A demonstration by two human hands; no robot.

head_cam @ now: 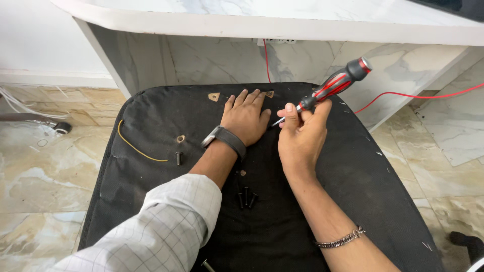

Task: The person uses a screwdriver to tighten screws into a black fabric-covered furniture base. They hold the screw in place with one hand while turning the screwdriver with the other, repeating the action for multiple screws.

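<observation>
My left hand (247,117) lies flat, fingers spread, on the black fabric underside of an overturned seat (151,126). It wears a dark wristband. My right hand (301,132) grips a red, grey and black screwdriver (335,84) by its shaft end, the handle tilted up to the right. Its metal tip points down-left at the fabric beside my left hand's thumb. Three black screws (246,198) lie loose between my forearms. One more black screw (178,158) lies to the left.
A yellow wire (133,146) curves over the seat's left part. Small tan holes (214,96) show near its far edge. A white marble counter (252,20) stands behind, with a red cable (403,96) running off to the right. Marble floor tiles surround the seat.
</observation>
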